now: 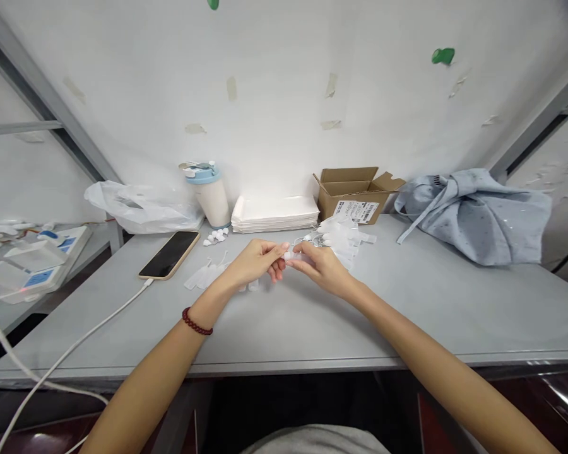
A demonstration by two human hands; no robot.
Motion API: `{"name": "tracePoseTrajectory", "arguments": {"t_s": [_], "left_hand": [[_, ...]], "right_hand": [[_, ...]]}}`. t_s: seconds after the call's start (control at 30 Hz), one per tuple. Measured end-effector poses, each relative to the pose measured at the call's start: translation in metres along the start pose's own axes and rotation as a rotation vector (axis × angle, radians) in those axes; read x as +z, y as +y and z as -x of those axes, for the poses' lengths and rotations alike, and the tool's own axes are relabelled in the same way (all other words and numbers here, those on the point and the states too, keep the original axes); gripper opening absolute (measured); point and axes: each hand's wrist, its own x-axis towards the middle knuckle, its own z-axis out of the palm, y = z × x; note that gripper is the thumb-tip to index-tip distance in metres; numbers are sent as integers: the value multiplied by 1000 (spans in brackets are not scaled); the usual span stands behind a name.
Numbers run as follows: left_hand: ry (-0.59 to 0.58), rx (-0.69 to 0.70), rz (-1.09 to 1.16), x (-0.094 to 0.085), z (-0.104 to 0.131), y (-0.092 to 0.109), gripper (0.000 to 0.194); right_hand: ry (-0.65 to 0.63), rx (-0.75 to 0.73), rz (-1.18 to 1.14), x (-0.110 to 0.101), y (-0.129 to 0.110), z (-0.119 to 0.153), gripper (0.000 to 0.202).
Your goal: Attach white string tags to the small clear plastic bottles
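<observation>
Near the middle of the grey table (284, 334), my left hand (260, 260) and my right hand (322, 268) meet at a small whitish translucent piece (297, 257). My right thumb and fingers are closed round it. The left thumb and forefinger pinch at its left end, where a small white part shows. Several translucent pieces with thin white strings (207, 275) lie left of my left hand. A larger pile of similar pieces (343, 238) lies beyond my right hand. Several small white caps (216, 236) rest in front of the cup.
A phone (171, 253) with a white cable lies at the left, near a plastic bag (146, 207). Behind the hands stand a blue-lidded cup (212, 198), stacked white papers (275, 213) and an open cardboard box (353, 195). A grey-blue cloth bag (483, 214) sits right.
</observation>
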Motion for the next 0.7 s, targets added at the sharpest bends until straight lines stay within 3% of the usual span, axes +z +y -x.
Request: {"name": "tracePoseTrajectory", "arguments": {"t_s": [0.17, 0.37, 0.5, 0.7], "left_hand": [[-58, 68, 0, -2, 2, 0, 35], [-37, 32, 42, 1, 0, 0, 36], [-50, 39, -77, -2, 2, 3, 39], [-2, 206, -322, -1, 5, 1, 30]], "right_hand": [[41, 22, -55, -3, 1, -1, 25], [38, -17, -74, -3, 0, -1, 21], [16, -18, -82, -4, 1, -1, 22], [-59, 68, -120, -8, 0, -2, 29]]}}
